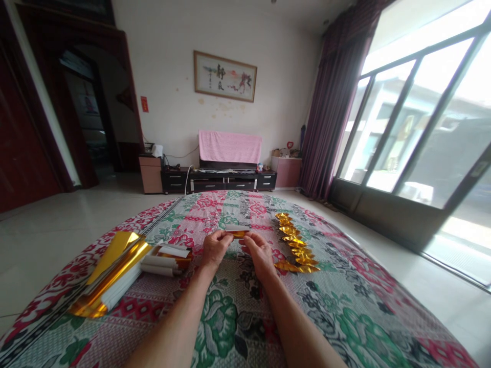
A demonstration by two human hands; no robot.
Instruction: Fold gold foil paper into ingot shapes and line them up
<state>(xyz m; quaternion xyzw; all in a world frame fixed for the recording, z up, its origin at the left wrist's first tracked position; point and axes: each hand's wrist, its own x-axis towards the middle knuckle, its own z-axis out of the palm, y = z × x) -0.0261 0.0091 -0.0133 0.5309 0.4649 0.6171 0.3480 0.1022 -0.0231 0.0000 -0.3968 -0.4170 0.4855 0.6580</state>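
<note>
Both hands meet over a floral cloth (230, 317) and pinch one small folded gold-and-white paper (237, 230) between them. My left hand (215, 249) grips its left end with curled fingers. My right hand (260, 253) grips its right end the same way. A row of several folded gold paper pieces (295, 244) lies just right of my right hand. Left of my left hand lie a few rolled and half-folded sheets (166, 258), and further left a stack of gold foil sheets (111, 276).
The cloth covers a wide low surface that ends near the tiled floor (57, 225). Ahead stand a dark TV cabinet (226, 180) with a pink cover, a framed picture on the wall, purple curtains (330, 117) and large windows on the right.
</note>
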